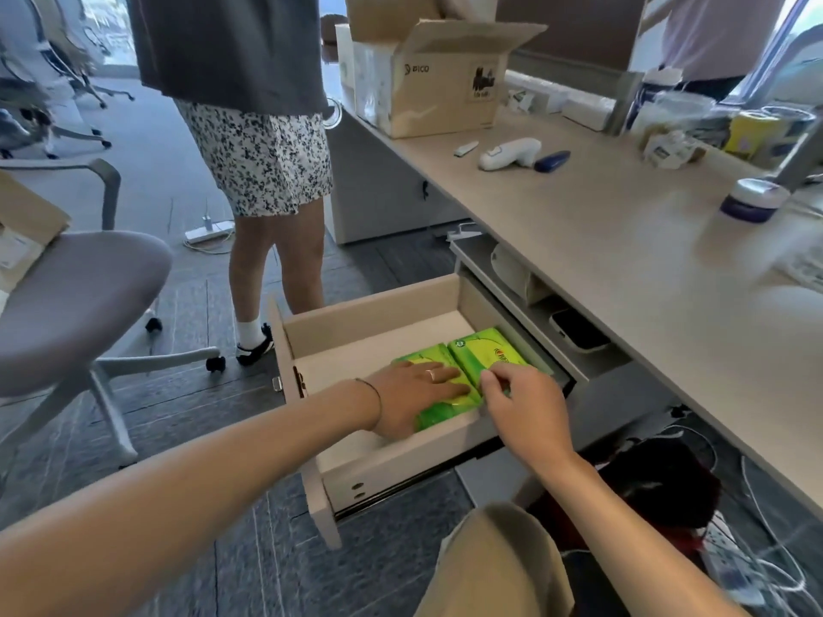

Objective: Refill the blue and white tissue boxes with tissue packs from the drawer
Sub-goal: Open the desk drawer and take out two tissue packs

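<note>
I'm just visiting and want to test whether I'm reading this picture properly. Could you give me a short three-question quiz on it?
1. True or false: the pale wooden drawer stands pulled open.
2. How many bright green plastic-wrapped tissue packs show in it? A) two B) four C) none
3. Fill in: the left hand lies flat on a pack, while the right hand ____ the other pack's edge.

Key: 1 true; 2 A; 3 pinches, as far as the fingers show.
</note>
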